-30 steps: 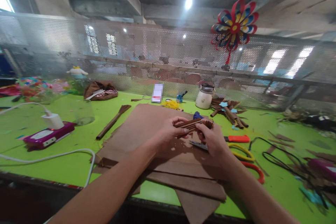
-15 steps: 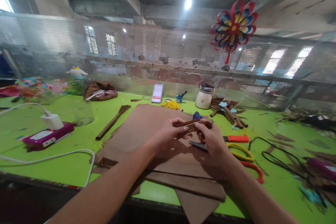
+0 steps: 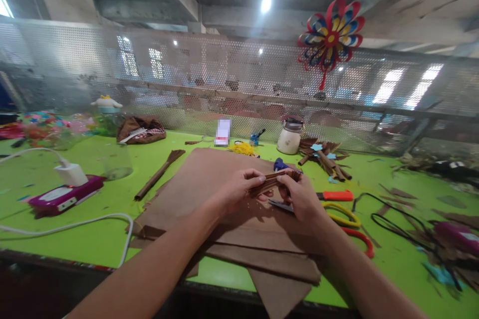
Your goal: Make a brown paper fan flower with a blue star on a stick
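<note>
Between my hands is a brown strip of pleated paper, raised just above stacked brown paper sheets. My left hand pinches its left end, thumb on top and fingers beneath. Closed on the right end is my right hand, whose fingers partly hide the folds. Under the right hand lies a pair of scissors with a yellow and a red handle loop; its grey blade tip pokes out to the left. An orange-handled tool lies beside the scissors. Behind the right hand is a dark blue object, partly covered.
On the green table, a rolled brown paper piece lies left of the sheets. A purple power strip with a white charger stands further left. Behind are a phone, yellow strings, a white jar and paper rolls.
The pleats look pressed closer together between my hands, which have stayed almost in place. The whole view has shifted slightly; the things on the table lie as before.
</note>
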A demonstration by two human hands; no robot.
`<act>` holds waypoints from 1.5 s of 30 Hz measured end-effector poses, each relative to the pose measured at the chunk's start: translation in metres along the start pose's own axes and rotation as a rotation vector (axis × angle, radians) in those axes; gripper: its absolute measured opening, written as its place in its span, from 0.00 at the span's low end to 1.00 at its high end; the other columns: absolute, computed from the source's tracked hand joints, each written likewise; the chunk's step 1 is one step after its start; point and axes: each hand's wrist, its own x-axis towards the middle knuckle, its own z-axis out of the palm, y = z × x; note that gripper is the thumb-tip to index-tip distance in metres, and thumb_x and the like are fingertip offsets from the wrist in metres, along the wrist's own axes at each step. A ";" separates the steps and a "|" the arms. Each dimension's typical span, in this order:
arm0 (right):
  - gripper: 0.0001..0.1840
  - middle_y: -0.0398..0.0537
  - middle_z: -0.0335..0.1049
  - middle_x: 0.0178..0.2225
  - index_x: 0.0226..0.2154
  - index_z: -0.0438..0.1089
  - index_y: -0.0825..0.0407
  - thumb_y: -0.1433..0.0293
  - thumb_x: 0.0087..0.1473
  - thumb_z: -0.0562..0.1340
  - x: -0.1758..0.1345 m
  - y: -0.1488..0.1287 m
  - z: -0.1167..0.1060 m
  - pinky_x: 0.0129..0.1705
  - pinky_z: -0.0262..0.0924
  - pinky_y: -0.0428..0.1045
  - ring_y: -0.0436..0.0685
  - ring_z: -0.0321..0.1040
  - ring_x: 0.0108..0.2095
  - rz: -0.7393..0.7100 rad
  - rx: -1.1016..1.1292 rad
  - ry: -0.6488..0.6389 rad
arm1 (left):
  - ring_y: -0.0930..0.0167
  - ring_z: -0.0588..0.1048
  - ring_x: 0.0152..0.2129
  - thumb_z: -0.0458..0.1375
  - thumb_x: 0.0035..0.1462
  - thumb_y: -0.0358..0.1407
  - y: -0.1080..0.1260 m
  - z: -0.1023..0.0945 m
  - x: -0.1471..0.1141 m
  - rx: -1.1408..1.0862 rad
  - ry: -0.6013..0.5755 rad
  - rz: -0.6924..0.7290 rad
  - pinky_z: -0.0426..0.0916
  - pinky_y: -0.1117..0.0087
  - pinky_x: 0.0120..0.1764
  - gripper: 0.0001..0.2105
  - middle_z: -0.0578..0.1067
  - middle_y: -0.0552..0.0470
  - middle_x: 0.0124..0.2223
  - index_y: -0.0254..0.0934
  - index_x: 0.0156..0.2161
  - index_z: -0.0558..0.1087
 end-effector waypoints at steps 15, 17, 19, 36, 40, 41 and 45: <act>0.07 0.34 0.51 0.10 0.19 0.58 0.53 0.69 0.42 0.58 -0.003 -0.010 0.003 0.13 0.40 0.41 0.43 0.45 0.11 0.090 0.021 0.024 | 0.72 0.74 0.28 0.58 0.50 0.37 0.002 -0.004 0.002 0.062 0.021 0.028 0.67 0.75 0.27 0.09 0.74 0.45 0.33 0.31 0.33 0.68; 0.08 0.34 0.51 0.10 0.19 0.58 0.53 0.70 0.42 0.58 -0.004 -0.011 0.003 0.13 0.41 0.41 0.43 0.45 0.11 0.092 -0.004 0.017 | 0.72 0.74 0.28 0.58 0.50 0.37 0.002 -0.005 0.002 0.053 0.025 0.018 0.66 0.75 0.27 0.09 0.74 0.46 0.34 0.32 0.32 0.68; 0.07 0.34 0.51 0.10 0.19 0.58 0.53 0.70 0.43 0.58 -0.004 -0.012 0.003 0.13 0.41 0.41 0.43 0.45 0.11 0.082 -0.007 0.012 | 0.72 0.74 0.28 0.58 0.49 0.36 0.002 -0.004 0.001 0.048 0.026 0.028 0.65 0.75 0.27 0.09 0.74 0.46 0.34 0.32 0.32 0.68; 0.05 0.34 0.52 0.10 0.23 0.63 0.55 0.69 0.42 0.58 -0.005 -0.013 0.004 0.12 0.40 0.41 0.43 0.45 0.11 0.085 0.062 0.024 | 0.73 0.72 0.27 0.62 0.43 0.32 0.001 -0.007 0.002 0.084 0.060 0.071 0.64 0.70 0.33 0.08 0.73 0.47 0.32 0.30 0.30 0.70; 0.04 0.33 0.51 0.10 0.24 0.64 0.55 0.71 0.42 0.57 -0.002 -0.005 0.001 0.12 0.38 0.40 0.43 0.44 0.11 0.132 0.122 -0.012 | 0.74 0.71 0.25 0.61 0.43 0.32 0.000 -0.007 0.003 0.117 0.089 0.085 0.64 0.70 0.34 0.08 0.73 0.48 0.30 0.30 0.30 0.70; 0.04 0.34 0.51 0.10 0.24 0.64 0.55 0.70 0.42 0.57 -0.001 -0.003 0.001 0.11 0.38 0.40 0.43 0.45 0.10 0.144 0.141 -0.024 | 0.75 0.71 0.24 0.61 0.43 0.33 0.000 -0.007 0.003 0.134 0.095 0.091 0.64 0.70 0.34 0.08 0.73 0.48 0.30 0.30 0.30 0.70; 0.05 0.37 0.58 0.13 0.24 0.63 0.55 0.69 0.41 0.58 0.002 0.003 -0.002 0.10 0.36 0.39 0.43 0.49 0.10 0.177 0.197 -0.057 | 0.73 0.71 0.29 0.63 0.41 0.31 0.002 -0.008 0.004 0.244 0.082 0.143 0.64 0.70 0.36 0.13 0.73 0.49 0.34 0.32 0.35 0.71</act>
